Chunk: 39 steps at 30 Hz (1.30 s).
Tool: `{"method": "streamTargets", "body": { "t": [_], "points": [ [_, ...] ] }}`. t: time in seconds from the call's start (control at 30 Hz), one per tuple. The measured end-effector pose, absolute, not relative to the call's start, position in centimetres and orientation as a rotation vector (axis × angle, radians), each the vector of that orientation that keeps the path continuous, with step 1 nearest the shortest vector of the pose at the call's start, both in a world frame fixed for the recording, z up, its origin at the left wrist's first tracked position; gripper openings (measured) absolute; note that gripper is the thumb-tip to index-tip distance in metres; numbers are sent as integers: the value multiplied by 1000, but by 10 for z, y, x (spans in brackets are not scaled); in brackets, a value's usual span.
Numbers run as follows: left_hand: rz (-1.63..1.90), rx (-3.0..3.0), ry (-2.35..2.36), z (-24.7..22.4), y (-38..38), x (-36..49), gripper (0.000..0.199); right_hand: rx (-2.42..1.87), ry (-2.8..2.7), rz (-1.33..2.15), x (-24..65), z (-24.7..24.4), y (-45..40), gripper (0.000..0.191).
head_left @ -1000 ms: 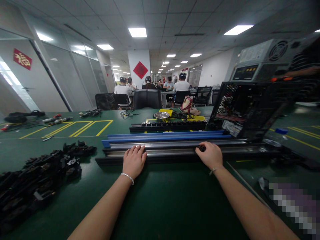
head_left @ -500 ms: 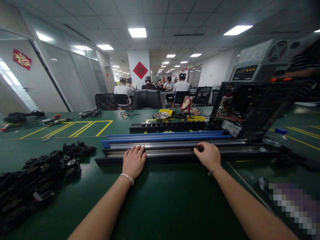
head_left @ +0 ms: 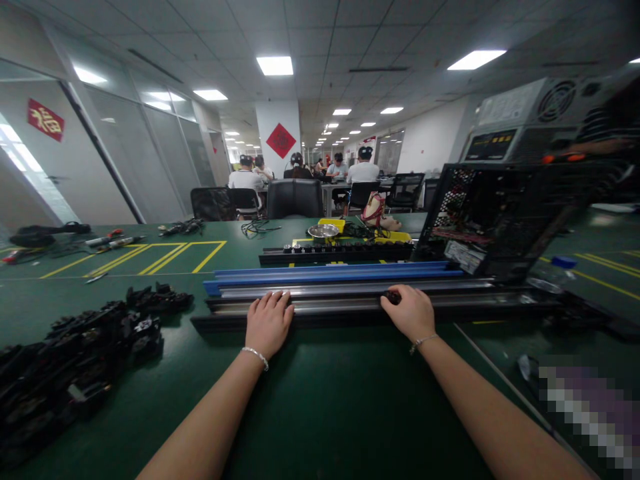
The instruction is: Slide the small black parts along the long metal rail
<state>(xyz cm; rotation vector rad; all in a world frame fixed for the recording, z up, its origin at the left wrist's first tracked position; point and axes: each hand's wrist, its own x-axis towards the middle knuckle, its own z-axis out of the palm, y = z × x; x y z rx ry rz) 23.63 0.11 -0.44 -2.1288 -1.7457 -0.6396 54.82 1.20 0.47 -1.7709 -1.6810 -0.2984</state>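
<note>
Long black rails [head_left: 340,319] with metallic channels lie side by side across the green table [head_left: 330,400]. My left hand [head_left: 269,323] rests flat on them left of the middle, fingers stretched forward over the near rails. Farther right, my right hand [head_left: 411,311] is closed around a small black part [head_left: 393,296] at the near rails. Most of that part is hidden by the thumb and fingers, so its kind is unclear. A blue rail [head_left: 330,272] lies just behind the black ones.
A heap of black parts [head_left: 75,353] lies at the left. Behind the rails are a black strip with round parts [head_left: 345,252] and a metal dish [head_left: 323,231]. An opened computer case [head_left: 480,213] stands at right, beside a blue-capped bottle [head_left: 553,275]. A co-worker's arm [head_left: 600,147] shows far right.
My right hand has slid slightly left along the rails with the small black part. My left hand stays in place.
</note>
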Motion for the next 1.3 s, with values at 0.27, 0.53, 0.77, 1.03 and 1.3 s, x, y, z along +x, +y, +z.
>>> {"method": "streamTargets", "body": {
  "t": [0.27,0.53,0.77,1.03,1.3],
  "points": [
    [-636,-2133,-1735,-5,1,236,42,-1762,-1693,-280,542,6,10,25],
    [-643,-2130,-1743,-5,1,236,41,-1754,-1707,-273,541,8,9,26],
    [-636,-2130,-1733,-6,2,235,41,-1716,-1726,-267,536,5,10,27],
    [-640,-2133,-1751,-4,1,236,41,-1710,-1734,-273,535,3,11,28],
    [-651,-2139,-1756,-4,1,236,42,-1658,-1725,-229,529,2,9,30]
  ]
}}
